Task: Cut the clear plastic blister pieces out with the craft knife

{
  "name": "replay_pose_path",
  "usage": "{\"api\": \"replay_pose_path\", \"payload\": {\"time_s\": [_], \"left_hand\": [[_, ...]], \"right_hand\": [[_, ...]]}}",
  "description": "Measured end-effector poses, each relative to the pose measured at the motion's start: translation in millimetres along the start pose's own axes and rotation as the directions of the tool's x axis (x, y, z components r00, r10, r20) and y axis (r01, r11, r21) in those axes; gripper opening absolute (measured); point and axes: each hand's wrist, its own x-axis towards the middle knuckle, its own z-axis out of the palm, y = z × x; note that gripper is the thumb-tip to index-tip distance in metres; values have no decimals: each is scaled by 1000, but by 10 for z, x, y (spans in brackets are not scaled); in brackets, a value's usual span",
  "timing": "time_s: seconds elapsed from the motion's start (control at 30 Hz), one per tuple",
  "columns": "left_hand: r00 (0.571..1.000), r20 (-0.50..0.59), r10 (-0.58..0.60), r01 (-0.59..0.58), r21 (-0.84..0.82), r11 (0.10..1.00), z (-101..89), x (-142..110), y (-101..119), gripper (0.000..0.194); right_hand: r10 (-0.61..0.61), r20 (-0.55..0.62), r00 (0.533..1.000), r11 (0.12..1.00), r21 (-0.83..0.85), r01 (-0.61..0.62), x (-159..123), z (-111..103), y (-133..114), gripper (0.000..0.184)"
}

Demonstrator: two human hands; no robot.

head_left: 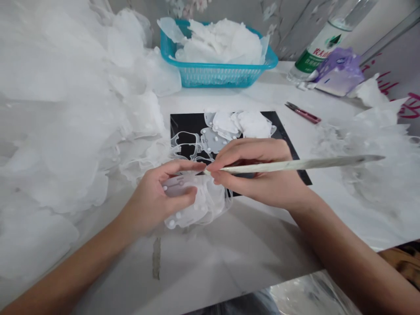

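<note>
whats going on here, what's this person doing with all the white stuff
A person is working at a white table with bare hands. The left hand holds a bunch of translucent white pieces with small white dots. The right hand holds a long pale stick, its tip at that bunch. More pieces lie on a black mat, and others fill a blue basket.

The person's left hand point(157, 201) cups a bunch of translucent white sheets dotted with small raised spots point(193, 205). The right hand point(252, 175) pinches a long, pale, tapered stick point(295, 165) just above them, over a black rectangular mat point(278, 131). A turquoise plastic basket point(213, 76) stands far off.
</note>
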Motion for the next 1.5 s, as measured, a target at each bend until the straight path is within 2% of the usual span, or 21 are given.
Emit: {"api": "replay_pose_path", "payload": {"time_s": [0.2,0.4,0.6,0.73,0.8,0.93,1.03,1.37,1.5], "left_hand": [[999,10,33,-34,54,998,5,15,-30,32],[1000,21,18,-19,49,999,3,9,-28,27],[996,55,74,-74,-12,997,10,13,-37,28],[991,62,115,-117,26,993,30,21,-49,30],[993,62,103,-106,53,993,31,18,-36,32],[996,72,56,-60,50,997,3,18,12,36],[995,91,37,-38,19,999,-21,24,30,38],[989,117,93,-92,-10,996,-18,21,-38,35],[988,115,98,-100,11,995,-19,26,-61,34]], "right_hand": [[-9,39,999,1000,14,8,-10,41,36,12],[-65,64,996,996,-53,69,-36,76,54,11],[-210,134,969,951,-201,233,-79,116,76,13],[-257,227,939,933,-196,303,-99,146,111,15],[-227,201,953,948,-177,264,-94,143,107,14],[-104,76,992,991,-82,110,-61,81,46,11],[-62,63,996,996,-58,66,-38,34,7,13],[-106,119,987,990,-78,115,-34,26,-3,11],[-171,159,972,969,-150,195,-54,33,20,14]]}}
